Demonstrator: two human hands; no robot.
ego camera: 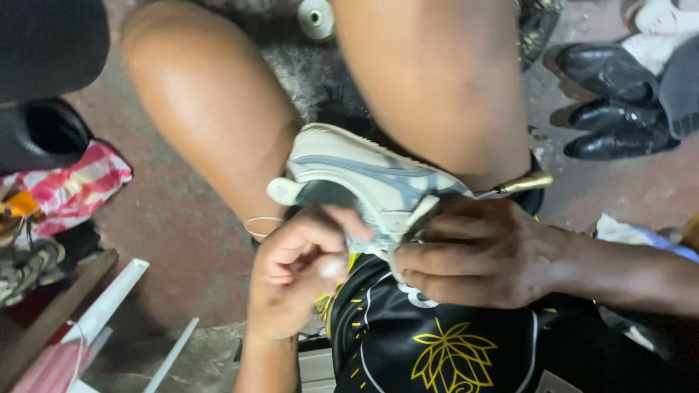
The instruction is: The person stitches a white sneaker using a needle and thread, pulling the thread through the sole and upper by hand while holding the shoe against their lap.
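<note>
- You see soft, even light from overhead; it lays a sheen on both knees.
- Your left hand (295, 273) is motion-blurred, its fingers (331, 266) smeared pale.
- Your right hand (477, 255) and the pale sneaker (364, 178) look sharper.
- Shadow gathers between the legs and at the upper left corner.
- The black shoes (608, 102) show small glints.

A cobbler's small floor workshop: work is done seated over a stained concrete floor (182, 225), with black leather shoes (608, 73) waiting nearby, a thread spool (316, 18) beside the knees, and a worn sneaker (364, 178) on the lap.
</note>
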